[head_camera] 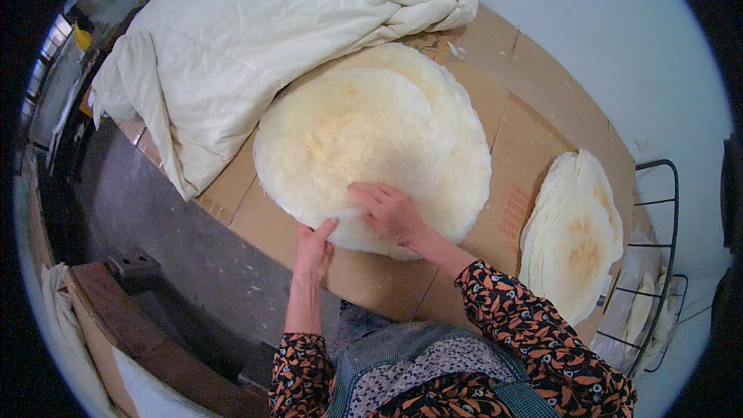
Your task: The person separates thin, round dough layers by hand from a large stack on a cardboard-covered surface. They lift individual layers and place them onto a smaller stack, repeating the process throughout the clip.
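Note:
A stack of large, thin round flatbreads (342,145), pale with light brown patches, lies before me, its sheets slightly fanned out to the right. At the near left rim, my left hand (313,247) pinches the edge of the top flatbread, thumb above and fingers underneath. My right hand (390,212) rests palm down on the near part of the same sheet, slightly blurred, with nothing visible in it. How many sheets are in the left hand's grip is hidden.
Flattened cardboard (528,122) covers the table. A thick off-white quilted cloth (249,29) is heaped at the far left, against the stack. Folded flatbreads (572,238) lie at the right, beside a black wire rack (676,209). A brown beam (139,331) stands lower left.

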Motion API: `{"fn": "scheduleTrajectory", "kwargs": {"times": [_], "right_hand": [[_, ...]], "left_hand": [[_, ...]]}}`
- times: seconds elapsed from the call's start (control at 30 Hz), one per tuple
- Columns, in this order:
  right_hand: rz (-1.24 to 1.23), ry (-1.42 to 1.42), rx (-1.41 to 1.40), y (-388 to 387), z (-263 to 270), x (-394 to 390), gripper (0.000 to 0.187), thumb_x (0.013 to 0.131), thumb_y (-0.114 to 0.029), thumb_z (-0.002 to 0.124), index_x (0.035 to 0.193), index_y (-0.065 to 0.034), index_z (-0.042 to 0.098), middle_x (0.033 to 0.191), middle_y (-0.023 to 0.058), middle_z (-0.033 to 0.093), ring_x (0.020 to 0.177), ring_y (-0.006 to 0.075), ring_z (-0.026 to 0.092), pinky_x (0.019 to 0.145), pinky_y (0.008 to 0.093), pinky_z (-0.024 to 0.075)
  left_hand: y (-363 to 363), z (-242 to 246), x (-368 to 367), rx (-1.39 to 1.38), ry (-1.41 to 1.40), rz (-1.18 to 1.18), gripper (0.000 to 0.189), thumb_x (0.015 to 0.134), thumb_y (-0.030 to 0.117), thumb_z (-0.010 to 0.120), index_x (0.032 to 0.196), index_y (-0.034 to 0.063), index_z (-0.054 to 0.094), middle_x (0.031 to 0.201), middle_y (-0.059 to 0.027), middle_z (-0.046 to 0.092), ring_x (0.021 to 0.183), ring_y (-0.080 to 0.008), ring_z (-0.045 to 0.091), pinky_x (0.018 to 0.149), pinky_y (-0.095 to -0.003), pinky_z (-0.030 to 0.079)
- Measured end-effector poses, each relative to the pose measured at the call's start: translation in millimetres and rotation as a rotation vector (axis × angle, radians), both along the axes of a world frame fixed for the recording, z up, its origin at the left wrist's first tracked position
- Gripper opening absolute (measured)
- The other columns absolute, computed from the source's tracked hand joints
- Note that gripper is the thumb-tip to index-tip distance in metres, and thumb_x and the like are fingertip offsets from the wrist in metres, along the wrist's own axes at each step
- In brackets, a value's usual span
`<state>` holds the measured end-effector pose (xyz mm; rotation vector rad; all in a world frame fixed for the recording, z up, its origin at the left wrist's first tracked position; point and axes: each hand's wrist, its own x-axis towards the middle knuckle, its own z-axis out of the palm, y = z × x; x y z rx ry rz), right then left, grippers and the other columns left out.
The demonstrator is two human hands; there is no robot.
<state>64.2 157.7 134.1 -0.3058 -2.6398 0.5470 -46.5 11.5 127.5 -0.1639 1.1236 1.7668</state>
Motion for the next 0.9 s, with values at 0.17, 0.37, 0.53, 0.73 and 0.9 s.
{"fn": "scheduleTrajectory", "kwargs": {"times": [0.17, 0.37, 0.53, 0.73, 0.9], "right_hand": [[-0.166, -0.404, -0.061, 55.6, 42.6, -44.1, 0.015, 0.077, -0.022, 0.047, 0.071, -0.0096, 0.054, 0.07, 0.0114, 0.058, 0.066, 0.0303, 0.059, 0.056, 0.0437, 0.0456], [-0.263, 0.127, 0.16, 193.1, 208.6, -112.6, 0.022, 0.081, -0.025, 0.05, 0.081, -0.009, 0.066, 0.064, 0.0068, 0.062, 0.055, 0.0169, 0.056, 0.056, 0.032, 0.0442], [-0.152, 0.04, 0.293, 145.9, 246.8, -98.4, 0.024, 0.083, -0.029, 0.05, 0.091, -0.013, 0.067, 0.075, 0.01, 0.064, 0.064, 0.0242, 0.061, 0.061, 0.0351, 0.0473], [0.007, -0.409, 0.256, 53.6, 118.2, -38.7, 0.011, 0.078, -0.022, 0.053, 0.081, -0.0133, 0.058, 0.068, 0.0103, 0.059, 0.066, 0.0293, 0.06, 0.057, 0.0409, 0.0465], [0.045, -0.264, -0.013, 20.4, 40.0, 1.3, 0.02, 0.075, -0.021, 0.059, 0.093, -0.0133, 0.061, 0.079, 0.011, 0.063, 0.075, 0.0281, 0.061, 0.064, 0.0385, 0.0487]], "left_hand": [[6.3, -11.1, 13.9, -0.088, 0.093, 0.168, 0.041, 0.079, -0.005, 0.054, 0.119, -0.0005, 0.046, 0.112, -0.013, 0.056, 0.098, -0.0237, 0.056, 0.085, -0.0345, 0.046], [1.1, -26.3, 8.2, -0.035, 0.024, 0.179, 0.045, 0.077, -0.007, 0.054, 0.12, 0.0002, 0.044, 0.112, -0.0126, 0.056, 0.098, -0.0244, 0.056, 0.085, -0.036, 0.046], [-17.1, -18.5, -2.4, -0.048, 0.084, -0.125, 0.043, 0.073, -0.009, 0.055, 0.114, 0.001, 0.047, 0.103, -0.0096, 0.058, 0.084, -0.0183, 0.059, 0.068, -0.0273, 0.05], [-16.4, -13.7, 6.9, -0.094, 0.215, -0.191, 0.042, 0.071, -0.009, 0.057, 0.111, 0.0016, 0.049, 0.103, -0.0069, 0.059, 0.094, -0.0179, 0.058, 0.08, -0.0304, 0.046], [-1.9, -8.7, 18.0, -0.005, 0.06, 0.052, 0.038, 0.075, -0.003, 0.057, 0.112, 0.0013, 0.049, 0.103, -0.0077, 0.059, 0.086, -0.0169, 0.058, 0.07, -0.0279, 0.048]]}}
